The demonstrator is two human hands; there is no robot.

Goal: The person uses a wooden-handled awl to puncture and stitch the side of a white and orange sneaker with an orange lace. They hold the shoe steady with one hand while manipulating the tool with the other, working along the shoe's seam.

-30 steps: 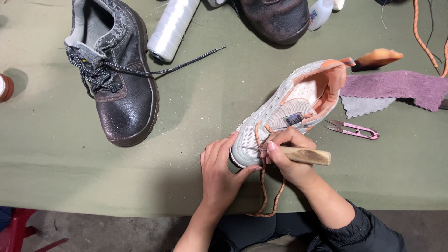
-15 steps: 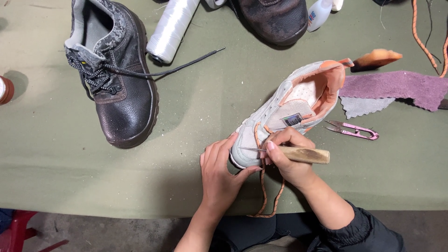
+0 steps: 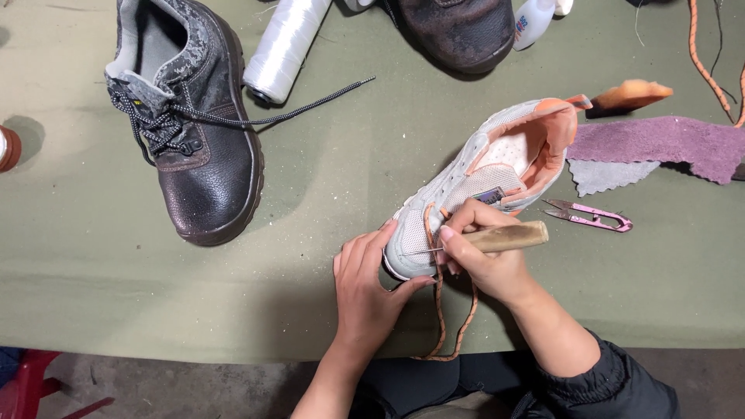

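Grey-and-orange sneaker (image 3: pixel 481 186) lies right of the black boot (image 3: pixel 194 132); the left hand (image 3: pixel 369 287) cups its toe, the right hand (image 3: pixel 485 260) grips a wooden-handled awl (image 3: pixel 504 237) against it.

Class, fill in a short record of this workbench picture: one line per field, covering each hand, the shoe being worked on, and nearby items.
Left hand: cups the toe of the grey sneaker
Right hand: grips a wooden-handled awl, its needle at the toe
Lace: orange lace hangs over the table edge
Nearby: pink snips, black boot, white thread spool, purple scrap
Surface: green table
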